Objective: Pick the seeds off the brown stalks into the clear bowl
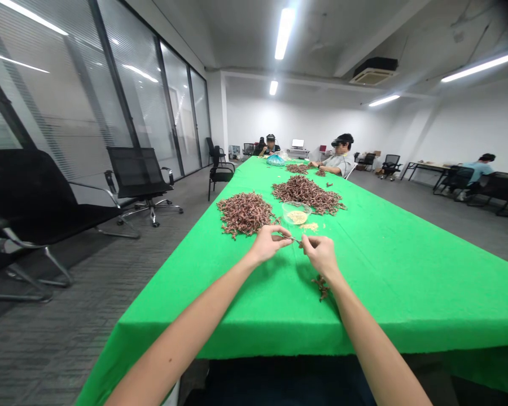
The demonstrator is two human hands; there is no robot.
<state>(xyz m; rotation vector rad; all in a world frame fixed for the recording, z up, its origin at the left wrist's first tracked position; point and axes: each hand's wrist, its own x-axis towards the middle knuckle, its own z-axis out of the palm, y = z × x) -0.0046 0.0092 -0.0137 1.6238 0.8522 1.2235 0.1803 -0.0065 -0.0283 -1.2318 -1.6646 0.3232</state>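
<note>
My left hand point(271, 242) and my right hand point(318, 249) meet over the green cloth, fingers pinched at a small thin piece point(295, 240) between them. It is too small to identify. Just beyond the hands, a clear plastic bowl point(297, 213) holds pale bits, with loose pale bits point(310, 226) beside it. A pile of reddish-brown twisted pieces point(246, 214) lies beyond my left hand, and a larger pile point(307, 194) is behind the bowl. A few brown pieces point(321, 287) lie under my right wrist.
The long green table point(406, 270) stretches forward. Two people point(342, 158) sit at its far part, near smaller brown piles point(297, 168) and a blue bag point(275, 160). Black chairs point(139, 175) stand left; another person point(479, 169) sits far right.
</note>
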